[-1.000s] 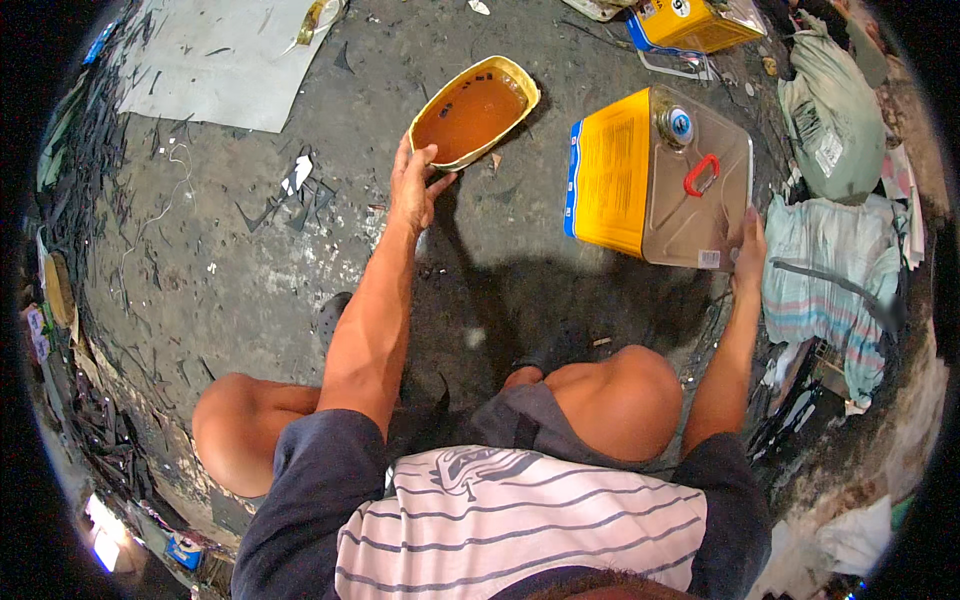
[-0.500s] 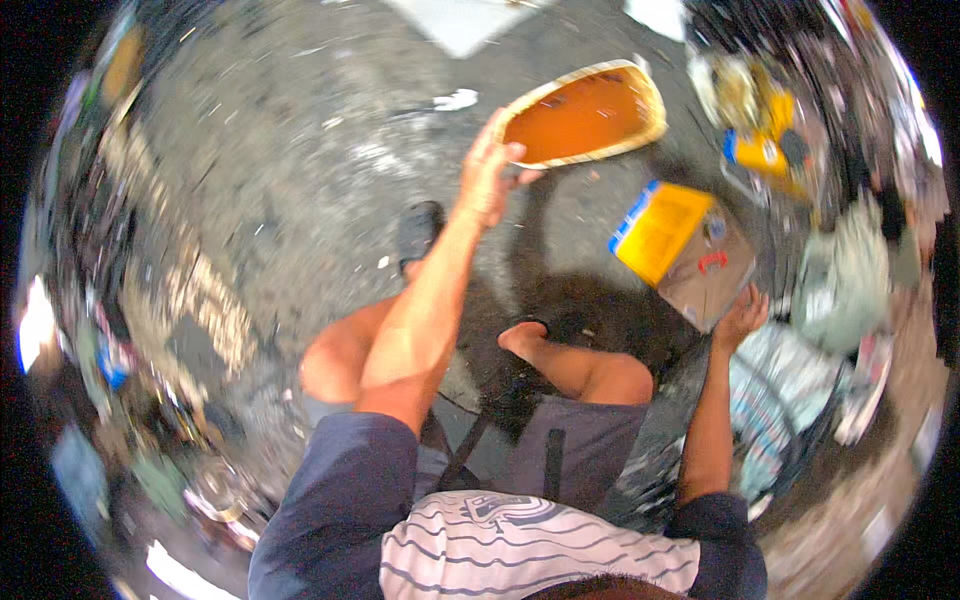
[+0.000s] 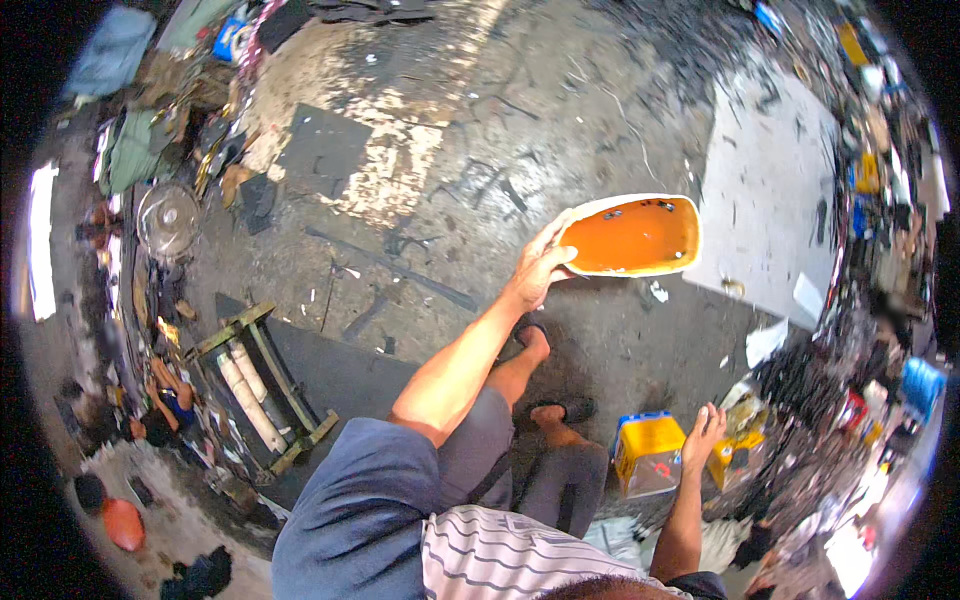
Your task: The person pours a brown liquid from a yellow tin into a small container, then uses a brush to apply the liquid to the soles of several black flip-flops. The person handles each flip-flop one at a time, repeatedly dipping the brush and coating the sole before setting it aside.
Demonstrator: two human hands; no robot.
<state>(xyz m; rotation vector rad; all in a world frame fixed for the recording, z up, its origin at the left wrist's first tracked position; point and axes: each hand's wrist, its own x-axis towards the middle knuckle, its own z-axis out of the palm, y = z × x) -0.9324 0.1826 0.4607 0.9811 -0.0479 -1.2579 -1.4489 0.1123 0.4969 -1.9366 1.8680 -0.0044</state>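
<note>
The left hand [image 3: 538, 272] pinches the left end of an oblong tub [image 3: 698, 232] of amber liquid [image 3: 635, 237] above the floor [image 3: 560, 110]; keep it level. The right hand [image 3: 704, 432], empty, is loosely spread near a yellow tin [image 3: 645, 442].

The tray [image 3: 633, 272] is left of the sheet [image 3: 768, 190].

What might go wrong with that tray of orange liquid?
The tray might tip: the left fingers hold it at one end only. The orange liquid lies uncovered, so a jolt could splash the pale sheet nearby. The dark strip on the floor might catch a foot.
</note>
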